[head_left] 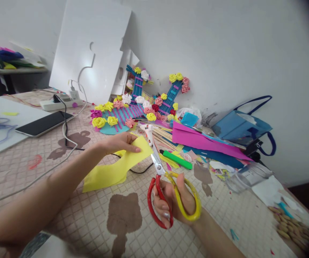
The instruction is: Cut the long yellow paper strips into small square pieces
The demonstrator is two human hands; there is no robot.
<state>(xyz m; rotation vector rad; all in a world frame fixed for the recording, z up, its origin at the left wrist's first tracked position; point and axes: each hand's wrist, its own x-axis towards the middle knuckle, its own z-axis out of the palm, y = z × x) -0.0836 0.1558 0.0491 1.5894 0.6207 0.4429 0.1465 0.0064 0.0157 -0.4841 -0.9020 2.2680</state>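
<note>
My left hand (124,142) pinches a long strip of yellow crepe paper (108,175) between thumb and fingers. The strip's far end sticks out past my thumb, while the rest trails down to the left over the table. In my right hand (170,200) is a pair of scissors (158,166) with one red and one yellow handle, fingers through the red loop and thumb in the yellow one. The blades are parted and point away from me, right beside the paper's right edge. Whether they touch it I cannot tell. Just beyond lies a white glue gun (149,134).
Flower-decorated blue and purple craft pieces (119,116) stand at the back. A green cutter (177,159), wooden sticks (163,136) and magenta paper (199,139) lie to the right, near a blue bag (240,125). Leftward are a phone (44,123), cables and a power strip (60,103).
</note>
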